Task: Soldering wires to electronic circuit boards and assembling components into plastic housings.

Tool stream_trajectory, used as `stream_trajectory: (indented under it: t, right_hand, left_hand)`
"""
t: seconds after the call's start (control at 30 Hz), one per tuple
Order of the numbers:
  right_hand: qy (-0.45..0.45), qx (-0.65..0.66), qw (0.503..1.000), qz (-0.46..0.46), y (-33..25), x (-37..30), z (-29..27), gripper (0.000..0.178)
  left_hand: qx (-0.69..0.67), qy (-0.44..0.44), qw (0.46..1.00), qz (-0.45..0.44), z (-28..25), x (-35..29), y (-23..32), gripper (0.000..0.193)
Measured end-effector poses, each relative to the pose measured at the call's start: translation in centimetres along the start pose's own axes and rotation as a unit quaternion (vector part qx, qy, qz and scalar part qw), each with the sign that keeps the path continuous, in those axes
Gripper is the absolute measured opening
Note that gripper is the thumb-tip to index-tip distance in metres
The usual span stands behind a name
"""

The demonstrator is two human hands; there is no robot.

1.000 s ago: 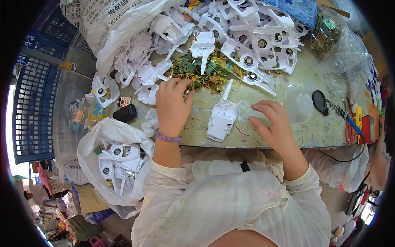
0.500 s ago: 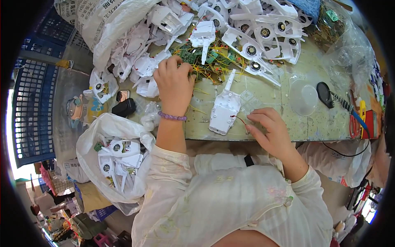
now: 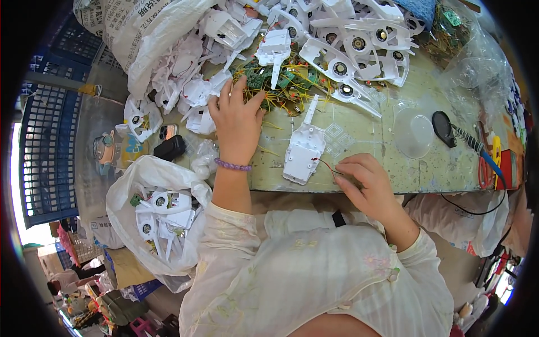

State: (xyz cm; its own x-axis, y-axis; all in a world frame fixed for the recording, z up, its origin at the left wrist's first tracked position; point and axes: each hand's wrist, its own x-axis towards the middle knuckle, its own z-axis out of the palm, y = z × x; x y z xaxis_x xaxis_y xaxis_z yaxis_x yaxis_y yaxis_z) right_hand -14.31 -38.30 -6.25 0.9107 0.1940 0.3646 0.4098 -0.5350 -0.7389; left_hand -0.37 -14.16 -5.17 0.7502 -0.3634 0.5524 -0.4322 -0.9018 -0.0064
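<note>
My left hand (image 3: 238,123) lies over the near left edge of a pile of green circuit boards (image 3: 292,78) with yellow wires, its fingers spread and nothing seen in them. Below and right of the pile, a white plastic housing (image 3: 304,154) rests on the table, its narrow stem pointing away from me. A thin red and black wire (image 3: 325,163) runs from it to my right hand (image 3: 365,182), where thumb and forefinger close around the wire's end. The exact tip of the wire is hidden by the fingers.
White plastic shells with round speakers (image 3: 359,44) are heaped at the back. A white bag (image 3: 120,194) of similar parts hangs at the left front. To the right lie a clear disc (image 3: 414,133), a soldering iron (image 3: 469,137) with its cable, and yellow-handled pliers (image 3: 496,154).
My left hand's fingers have spread apart at the edge of the circuit-board pile. My right hand keeps hold of the wire, nearly in place; the housing still lies flat.
</note>
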Motion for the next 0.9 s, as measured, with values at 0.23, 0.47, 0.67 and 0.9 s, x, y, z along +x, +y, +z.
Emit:
stream_trajectory:
  t: [0.23,0.47,0.67,0.9]
  right_hand:
    - [0.018,0.009,1.0,0.005,0.2,-0.5,-0.5,0.02]
    - [0.064,0.436,0.86,0.259,-0.7,0.0,0.1,0.035]
    - [0.085,0.37,0.914,0.145,-2.0,2.6,0.4,0.068]
    - [0.193,0.314,0.914,0.169,-1.2,0.4,1.4,0.035]
  left_hand:
    - [-0.153,0.004,0.988,0.012,-1.9,-1.8,0.1,0.018]
    - [-0.419,0.058,0.905,0.044,-5.5,-3.4,3.4,0.023]
    - [-0.758,-0.088,0.614,-0.202,-4.5,-3.8,7.7,0.019]
    - [-0.824,-0.102,0.421,-0.366,-3.8,-3.1,10.5,0.017]
